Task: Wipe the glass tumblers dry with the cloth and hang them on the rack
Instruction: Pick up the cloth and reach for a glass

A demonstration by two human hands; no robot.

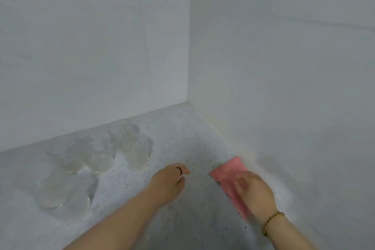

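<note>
Several clear glass tumblers (95, 156) stand grouped on the speckled grey countertop (182, 142) at the left, near the back wall. One tumbler (137, 151) stands closest to my hands. My left hand (169, 180), with a ring on one finger, hovers over the counter just right of the tumblers, fingers loosely curled, holding nothing. My right hand (253, 193) lies on a pink cloth (229, 170) that rests on the counter by the right wall; the frame is blurred, and the fingers seem closed on it. No rack is in view.
White walls meet in a corner (188, 101) behind the counter. The right wall (284, 107) runs close beside the cloth. A beaded bracelet (272, 223) is on my right wrist.
</note>
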